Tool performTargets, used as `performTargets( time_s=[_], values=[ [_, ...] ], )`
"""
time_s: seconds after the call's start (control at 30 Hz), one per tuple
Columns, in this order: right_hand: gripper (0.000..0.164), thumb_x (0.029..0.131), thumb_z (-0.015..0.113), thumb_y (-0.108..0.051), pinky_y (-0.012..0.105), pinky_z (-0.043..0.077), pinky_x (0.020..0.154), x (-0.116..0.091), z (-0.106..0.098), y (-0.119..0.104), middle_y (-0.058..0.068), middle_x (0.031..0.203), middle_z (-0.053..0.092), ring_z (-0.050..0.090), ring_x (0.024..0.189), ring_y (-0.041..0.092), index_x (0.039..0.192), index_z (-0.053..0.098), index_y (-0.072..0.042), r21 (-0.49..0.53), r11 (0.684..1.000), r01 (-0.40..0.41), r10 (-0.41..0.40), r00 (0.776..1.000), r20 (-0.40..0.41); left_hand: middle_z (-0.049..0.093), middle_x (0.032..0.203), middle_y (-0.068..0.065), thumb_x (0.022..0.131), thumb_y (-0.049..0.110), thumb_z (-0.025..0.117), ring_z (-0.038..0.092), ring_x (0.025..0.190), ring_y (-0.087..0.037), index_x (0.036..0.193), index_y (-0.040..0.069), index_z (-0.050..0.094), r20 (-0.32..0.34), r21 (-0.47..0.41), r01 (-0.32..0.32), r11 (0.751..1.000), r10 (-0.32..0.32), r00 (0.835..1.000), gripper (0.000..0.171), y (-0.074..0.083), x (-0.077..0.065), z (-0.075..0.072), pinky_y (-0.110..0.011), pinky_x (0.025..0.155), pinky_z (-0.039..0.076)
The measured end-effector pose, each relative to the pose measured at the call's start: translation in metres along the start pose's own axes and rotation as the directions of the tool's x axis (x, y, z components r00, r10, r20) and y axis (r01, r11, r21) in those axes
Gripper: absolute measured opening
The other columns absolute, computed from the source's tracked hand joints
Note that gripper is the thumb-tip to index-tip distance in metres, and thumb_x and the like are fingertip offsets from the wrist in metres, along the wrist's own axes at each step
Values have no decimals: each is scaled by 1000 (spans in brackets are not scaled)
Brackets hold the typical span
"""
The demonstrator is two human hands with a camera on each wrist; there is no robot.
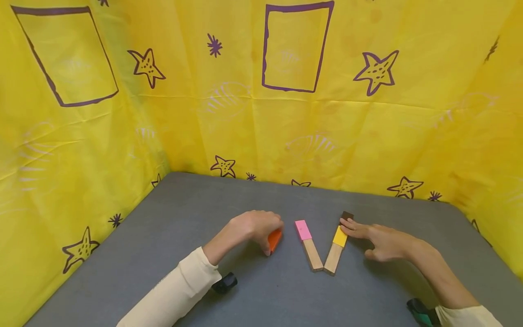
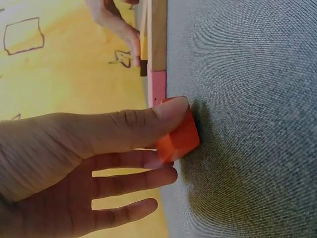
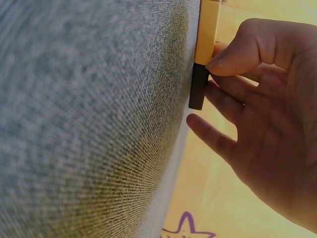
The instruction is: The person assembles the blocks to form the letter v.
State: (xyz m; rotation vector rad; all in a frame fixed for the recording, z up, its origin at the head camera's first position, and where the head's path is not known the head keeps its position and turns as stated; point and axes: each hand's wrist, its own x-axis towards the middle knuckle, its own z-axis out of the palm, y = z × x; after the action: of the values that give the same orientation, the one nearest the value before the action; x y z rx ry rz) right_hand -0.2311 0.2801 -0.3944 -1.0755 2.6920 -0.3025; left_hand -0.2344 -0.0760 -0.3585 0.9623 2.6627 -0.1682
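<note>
My left hand [image 1: 255,228] pinches an orange block [image 2: 183,136] between thumb and fingers, tilted just over the tabletop. To its right a pink block [image 1: 303,230] lies against the far end of a plain wooden block [image 1: 313,255]. A second wooden block [image 1: 333,259] meets the first at the near end, forming a V. Along that right arm come a yellow block [image 1: 340,236] and a dark brown block [image 1: 347,215] at the tip. My right hand [image 1: 386,243] touches these two near their joint, its fingers mostly extended; the right wrist view shows the thumb beside the joint.
A grey fabric-covered tabletop [image 1: 261,299] lies under everything. Yellow cloth [image 1: 229,122] with purple stars and frames hangs behind and at both sides. Dark devices sit at the left wrist [image 1: 225,282] and right wrist [image 1: 421,312].
</note>
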Motion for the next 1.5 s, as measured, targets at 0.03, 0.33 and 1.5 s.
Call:
performTargets(
  time_s=[0.03, 0.33, 1.5],
  values=[
    [82, 81, 72, -5, 50, 52, 95, 0, 0, 0, 17, 168, 38, 45, 148, 48, 159, 46, -13, -5, 1000, 1, -1, 1000, -3, 60, 103, 4, 81, 35, 91, 53, 93, -12, 121, 18, 69, -4, -4, 3, 1000, -3, 1000, 49, 0, 0, -1, -26, 82, 51],
    [82, 81, 73, -7, 68, 45, 104, -1, 0, 3, 17, 167, 39, 43, 149, 47, 158, 47, -12, 15, 1000, 15, -14, 1000, -13, 57, 96, 3, 82, 38, 91, 52, 87, -13, 107, 14, 67, -68, -39, 26, 999, -29, 997, 43, -1, 3, -11, -27, 74, 46],
    [82, 81, 74, -6, 48, 51, 98, 1, 2, 2, 16, 168, 39, 44, 148, 48, 158, 46, -13, 9, 1000, 20, -20, 1000, -7, 60, 89, 0, 90, 42, 81, 53, 78, -14, 112, 10, 71, -229, -196, 4, 981, -50, 972, 40, -13, 56, -38, -24, 62, 40]
  ],
)
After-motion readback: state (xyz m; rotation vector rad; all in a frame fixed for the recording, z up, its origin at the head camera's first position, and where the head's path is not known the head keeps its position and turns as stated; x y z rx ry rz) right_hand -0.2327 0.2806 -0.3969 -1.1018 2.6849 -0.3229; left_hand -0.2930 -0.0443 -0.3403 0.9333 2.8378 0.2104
